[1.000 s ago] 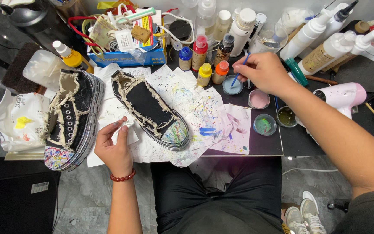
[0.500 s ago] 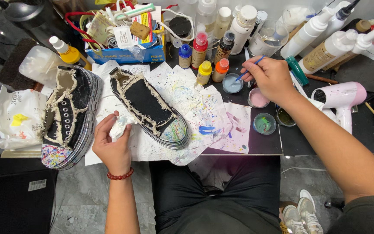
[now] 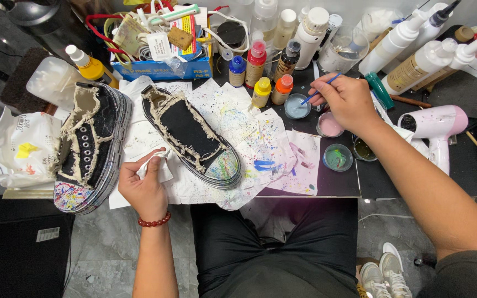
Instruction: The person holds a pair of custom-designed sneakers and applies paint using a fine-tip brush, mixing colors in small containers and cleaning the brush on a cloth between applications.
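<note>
**Viewer:** Looking down from a head camera, what are the two hands doing?

**Describer:** The right hand [image 3: 349, 99] pinches a thin blue-handled paintbrush [image 3: 318, 91], fingers clenched around its shaft, with the bristle tip at a small round dish of pale blue paint [image 3: 296, 106] on the dark worktable [image 3: 327, 185]. The left hand [image 3: 146, 190] is closed around a crumpled white tissue [image 3: 151, 164], pressing it onto the paint-spattered white paper sheets [image 3: 238, 127].

**Viewer:** Where are the shoes?

**Describer:** A black canvas sneaker with frayed cream edging and a multicoloured painted toe [image 3: 194, 135] lies on the paper, just beside the left hand. Its partner, a black lace-up sneaker with silver eyelets [image 3: 89, 146], lies further left, apart from both hands.

**Viewer:** What surrounds the dish?

**Describer:** A pink paint dish [image 3: 330, 124] sits just beside it, a green paint dish [image 3: 337, 157] nearer the person, and small squeeze bottles with red, yellow, orange and blue caps [image 3: 260, 72] stand behind. A pink and white hair dryer [image 3: 434, 127] lies to the right.

**Viewer:** How would loading the brush go well?

**Describer:** In my judgement, dip only the bristle tip, wipe the excess on the dish rim, and keep the tissue ready for drips.
</note>
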